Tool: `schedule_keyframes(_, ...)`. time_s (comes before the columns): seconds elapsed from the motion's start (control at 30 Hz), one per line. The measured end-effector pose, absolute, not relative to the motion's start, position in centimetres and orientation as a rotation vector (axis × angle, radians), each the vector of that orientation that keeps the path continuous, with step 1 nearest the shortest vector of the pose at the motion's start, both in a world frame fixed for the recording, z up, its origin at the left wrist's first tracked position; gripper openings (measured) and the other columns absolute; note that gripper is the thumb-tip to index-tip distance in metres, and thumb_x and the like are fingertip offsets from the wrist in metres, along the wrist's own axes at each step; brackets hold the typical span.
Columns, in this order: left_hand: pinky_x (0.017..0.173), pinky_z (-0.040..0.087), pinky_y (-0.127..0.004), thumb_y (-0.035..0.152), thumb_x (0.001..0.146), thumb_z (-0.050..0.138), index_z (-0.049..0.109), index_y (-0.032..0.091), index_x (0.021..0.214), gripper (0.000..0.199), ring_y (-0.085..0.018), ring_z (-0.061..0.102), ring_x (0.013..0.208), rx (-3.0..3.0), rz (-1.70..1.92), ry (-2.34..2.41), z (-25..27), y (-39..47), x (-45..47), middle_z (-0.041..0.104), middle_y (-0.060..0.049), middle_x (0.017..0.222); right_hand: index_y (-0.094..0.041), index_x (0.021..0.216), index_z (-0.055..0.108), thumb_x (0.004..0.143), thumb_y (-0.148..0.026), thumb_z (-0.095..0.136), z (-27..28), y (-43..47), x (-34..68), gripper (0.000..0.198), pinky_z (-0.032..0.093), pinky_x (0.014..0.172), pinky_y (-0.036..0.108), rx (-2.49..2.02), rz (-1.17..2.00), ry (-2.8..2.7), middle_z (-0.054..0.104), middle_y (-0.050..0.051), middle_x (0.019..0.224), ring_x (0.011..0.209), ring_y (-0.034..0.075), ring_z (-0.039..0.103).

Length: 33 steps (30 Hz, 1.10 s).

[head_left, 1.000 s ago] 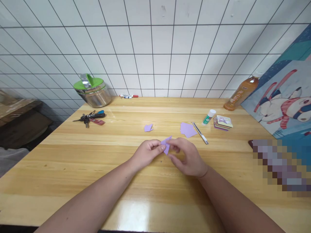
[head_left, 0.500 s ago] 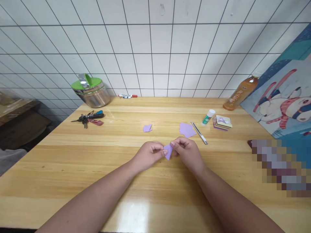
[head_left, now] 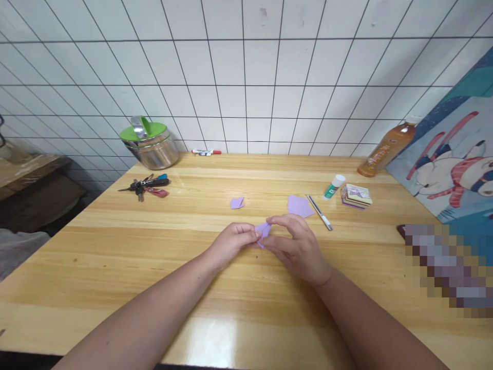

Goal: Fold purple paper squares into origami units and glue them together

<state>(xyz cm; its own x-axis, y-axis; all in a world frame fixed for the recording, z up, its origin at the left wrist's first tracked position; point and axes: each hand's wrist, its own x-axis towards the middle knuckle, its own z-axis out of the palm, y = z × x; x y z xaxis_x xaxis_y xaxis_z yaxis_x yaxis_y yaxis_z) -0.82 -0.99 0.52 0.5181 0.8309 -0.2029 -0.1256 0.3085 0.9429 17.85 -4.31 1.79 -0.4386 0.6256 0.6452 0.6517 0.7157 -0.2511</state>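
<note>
A small folded piece of purple paper (head_left: 264, 229) is held between my two hands above the wooden table. My left hand (head_left: 234, 241) pinches its left side, thumb on top. With thumb and index finger spread along its right edges, my right hand (head_left: 298, 246) grips the same paper at its upper and lower corners. Beyond the hands lies another folded purple paper piece (head_left: 236, 203). Purple paper sheets (head_left: 300, 206) lie flat just past my right hand, with a utility knife (head_left: 319, 212) beside them.
A glue stick (head_left: 334, 187) and a stack of coloured paper (head_left: 356, 196) stand at the right, before an orange drink bottle (head_left: 387, 149). Keys (head_left: 146, 186), a green-lidded metal pot (head_left: 150, 144) and markers (head_left: 206, 152) sit toward the left and back. A tiled wall (head_left: 254, 97) borders the table.
My right thumb and index finger have spread apart along the paper, from a close pinch at its top. The paper has turned and shifted slightly left. The view has swung a little left.
</note>
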Motion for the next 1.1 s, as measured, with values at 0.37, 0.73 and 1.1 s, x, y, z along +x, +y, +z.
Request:
schedule_keyframes(0.37,0.079,0.046,-0.031,0.035,0.067,0.072,0.07,0.012,0.078,0.026,-0.016,0.06,0.077,1.029,0.66,0.793,0.8,-1.0,-1.0,0.067,-0.008,0.081,-0.029,0.081,0.07,0.077,-0.023,0.063,1.3,-3.6,18.2,0.01,0.041,0.09,0.041,-1.011,0.173,-2.039,0.058,0.004,0.111,0.104,0.021,0.052)
schedule_keyframes(0.73,0.063,0.039,-0.024,0.04,0.078,0.057,0.067,0.014,0.071,0.029,-0.014,0.052,0.067,1.63,0.777,1.006,0.9,-1.1,-0.6,0.06,-0.001,0.068,-0.021,0.074,0.068,0.071,-0.03,0.066,0.3,-3.6,16.1,0.01,0.052,0.073,0.03,-1.296,0.974,-1.397,0.057,0.009,0.114,0.106,0.022,0.055)
schedule_keyframes(1.1,0.069,0.042,-0.027,0.044,0.083,0.048,0.065,0.013,0.078,0.036,-0.015,0.055,0.07,1.475,0.655,0.943,0.2,-1.1,-0.2,0.062,-0.005,0.073,-0.019,0.071,0.063,0.073,-0.027,0.06,1.0,-3.8,15.9,0.009,0.048,0.061,0.026,-1.434,1.056,-1.423,0.068,0.003,0.068,0.064,0.015,0.062)
